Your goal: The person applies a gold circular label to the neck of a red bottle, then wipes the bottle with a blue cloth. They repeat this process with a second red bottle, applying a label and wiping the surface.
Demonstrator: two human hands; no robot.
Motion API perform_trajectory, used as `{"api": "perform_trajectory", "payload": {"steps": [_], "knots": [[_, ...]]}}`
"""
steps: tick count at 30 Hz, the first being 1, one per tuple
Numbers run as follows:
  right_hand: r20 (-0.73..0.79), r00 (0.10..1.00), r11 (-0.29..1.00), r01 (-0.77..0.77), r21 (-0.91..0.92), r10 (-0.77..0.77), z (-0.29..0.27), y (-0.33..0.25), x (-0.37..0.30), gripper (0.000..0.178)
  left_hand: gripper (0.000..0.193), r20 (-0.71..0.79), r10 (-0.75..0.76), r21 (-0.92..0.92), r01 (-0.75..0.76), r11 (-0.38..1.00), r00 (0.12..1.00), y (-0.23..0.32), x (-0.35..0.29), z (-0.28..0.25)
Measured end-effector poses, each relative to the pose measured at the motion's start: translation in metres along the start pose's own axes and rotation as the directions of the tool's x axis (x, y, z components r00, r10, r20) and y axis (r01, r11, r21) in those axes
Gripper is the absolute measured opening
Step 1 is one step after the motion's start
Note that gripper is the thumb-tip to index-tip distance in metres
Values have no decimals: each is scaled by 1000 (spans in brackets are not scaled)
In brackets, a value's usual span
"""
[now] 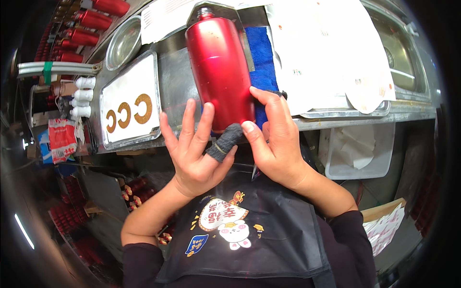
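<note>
A glossy red metallic bottle [218, 67] lies with its threaded neck away from me and its base toward me. My left hand [194, 149] is at the base with its fingers spread, holding nothing. A dark grey fabric finger cover [224, 143], banded in a lighter colour, sits on its index finger and meets the bottle's base. My right hand [278, 139] is at the base's right side, index fingertip on the bottle, thumb tip by the finger cover. Its other fingers curl around a thin pointed tool [255, 172], mostly hidden by the palm.
A tray with a white sheet [129, 91] bearing gold C-shaped pieces stands left, below a metal bowl [124, 43]. A blue cloth [261, 53] and white sheets [326, 53] lie right. A white bin [360, 153] sits below the bench edge. More red bottles [93, 20] stand far left.
</note>
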State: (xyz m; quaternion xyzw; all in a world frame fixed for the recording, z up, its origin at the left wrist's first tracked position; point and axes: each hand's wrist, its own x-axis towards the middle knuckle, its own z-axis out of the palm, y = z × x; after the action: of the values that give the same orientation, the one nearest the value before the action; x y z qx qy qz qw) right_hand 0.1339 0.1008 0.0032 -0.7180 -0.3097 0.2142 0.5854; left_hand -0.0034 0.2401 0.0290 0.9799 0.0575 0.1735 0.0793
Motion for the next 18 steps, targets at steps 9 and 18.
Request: {"api": "perform_trajectory", "payload": {"steps": [9,18], "knots": [[54,994,969,-106,223,96,-25,19,-5,40,16,-25,83,-40,-84,996,996,22,37,15],[132,832,825,553,-121,-538,-21,19,-24,37,46,-86,-114,-230,92,969,990,-5,14,10]]}}
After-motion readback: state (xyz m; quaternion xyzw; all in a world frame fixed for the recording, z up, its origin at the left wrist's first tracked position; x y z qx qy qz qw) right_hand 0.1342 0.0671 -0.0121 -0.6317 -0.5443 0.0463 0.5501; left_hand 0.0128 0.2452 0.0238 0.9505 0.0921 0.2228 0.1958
